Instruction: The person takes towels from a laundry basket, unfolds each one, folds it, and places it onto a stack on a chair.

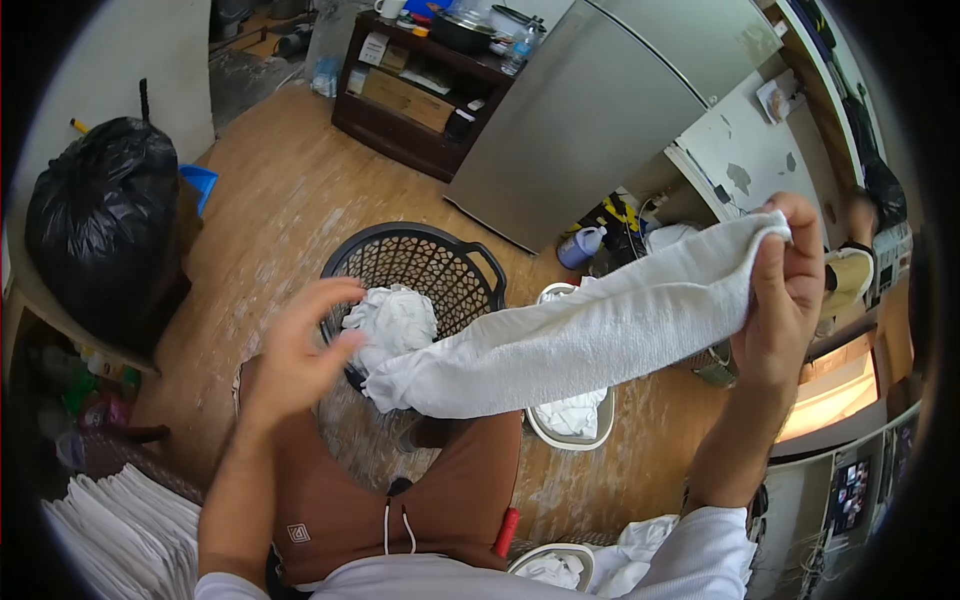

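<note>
My right hand (785, 290) pinches one end of a white cloth (600, 345) stretching toward the black basket (448, 285); my left hand (305, 350) hovers nearby, fingers spread, holding nothing. A firm edge grip should help smooth its creases.

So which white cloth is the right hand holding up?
The long cloth stretched across the middle, one end pinched in the right hand. Others lie loose, like the heap in the black basket, or stacked at lower left.
</note>
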Action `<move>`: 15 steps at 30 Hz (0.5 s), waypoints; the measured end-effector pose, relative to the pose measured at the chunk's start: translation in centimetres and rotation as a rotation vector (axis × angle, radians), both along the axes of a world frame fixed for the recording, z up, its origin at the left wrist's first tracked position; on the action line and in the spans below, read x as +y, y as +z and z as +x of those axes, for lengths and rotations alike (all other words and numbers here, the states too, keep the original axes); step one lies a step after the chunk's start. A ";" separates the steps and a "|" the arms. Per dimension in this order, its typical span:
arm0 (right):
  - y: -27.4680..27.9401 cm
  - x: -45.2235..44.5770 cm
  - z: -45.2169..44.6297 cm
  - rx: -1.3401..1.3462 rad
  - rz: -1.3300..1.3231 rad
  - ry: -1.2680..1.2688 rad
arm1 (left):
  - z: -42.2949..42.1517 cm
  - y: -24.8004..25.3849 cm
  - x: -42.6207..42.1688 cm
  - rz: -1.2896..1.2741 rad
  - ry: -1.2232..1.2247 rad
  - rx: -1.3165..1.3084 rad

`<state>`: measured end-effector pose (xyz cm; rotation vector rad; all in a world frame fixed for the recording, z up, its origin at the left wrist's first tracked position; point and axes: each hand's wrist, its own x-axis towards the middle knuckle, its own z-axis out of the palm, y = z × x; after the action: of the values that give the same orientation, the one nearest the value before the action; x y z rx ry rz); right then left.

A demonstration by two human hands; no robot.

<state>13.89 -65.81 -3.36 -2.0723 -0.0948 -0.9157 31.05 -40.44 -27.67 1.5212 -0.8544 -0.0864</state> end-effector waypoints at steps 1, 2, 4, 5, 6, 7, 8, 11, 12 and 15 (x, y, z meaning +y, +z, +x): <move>0.1 0.4 0.1 -0.021 -0.039 -0.002 | -0.9 0.7 -1.6 -0.080 -0.086 -0.077; 0.2 0.6 0.2 -0.045 -0.079 -0.007 | -1.9 1.3 -3.1 -0.161 -0.135 -0.028; 0.3 0.6 0.1 -0.033 -0.117 0.031 | -3.4 1.6 -5.5 -0.257 -0.227 -0.013; 0.3 0.7 -0.1 -0.027 -0.139 0.037 | -3.9 1.4 -6.5 -0.268 -0.268 -0.049; 0.3 0.8 -0.3 -0.019 -0.159 0.039 | -4.4 1.5 -7.1 -0.277 -0.311 -0.081; 0.3 0.9 -0.4 -0.016 -0.180 0.038 | -4.7 1.7 -7.6 -0.244 -0.350 -0.025; 0.2 0.9 -0.7 -0.008 -0.195 0.036 | -5.1 1.8 -7.8 -0.207 -0.391 0.037; -0.1 1.2 -0.7 -0.015 -0.262 0.023 | -6.0 2.0 -8.5 -0.224 -0.593 0.485; -0.4 1.4 -0.7 -0.007 -0.235 0.034 | -6.3 2.0 -8.8 -0.247 -0.670 0.682; -0.7 1.8 -0.8 0.003 -0.185 0.046 | -7.0 2.0 -8.7 -0.253 -0.733 0.453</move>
<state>13.06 -64.04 -4.02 -2.2315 -0.2323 -0.9048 24.05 -49.18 -25.64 0.8409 -0.9661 -0.7974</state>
